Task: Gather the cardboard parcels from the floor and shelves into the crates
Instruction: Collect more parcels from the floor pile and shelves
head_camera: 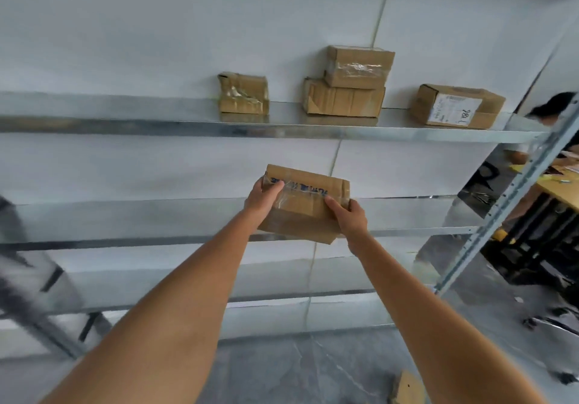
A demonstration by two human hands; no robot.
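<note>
While both arms are extended toward the shelving, the taped cardboard parcel (305, 203) is gripped between the two hands, in front of the middle shelf (125, 218) and apparently clear of its surface, though contact at the parcel's far edge cannot be ruled out. The left hand (262, 200) grasps the parcel's 9 o'clock end, thumb over the taped top face. The right hand (351, 217) grasps the 3 o'clock end, thumb laid along the top near the tape.

The parcel's long axis runs from 9 o'clock to 3 o'clock, dipping slightly toward 3 o'clock, so each hand holds one short end and neither is markedly nearer.

On the upper shelf (391, 132), at 12 o'clock from the hands, four more parcels are present: a crumpled small box (243, 94), a stack of two, flat box (343, 101) below and tape-wrapped box (359, 66) above, and a labelled box (457, 106) toward 2 o'clock. Another cardboard piece (407, 388) lies on the floor at 5 o'clock.

No crate is in view; the carry direction therefore cannot be determined. Judged step: transfer of the held parcel to a crate, with the upper-shelf items not yet collected
</note>
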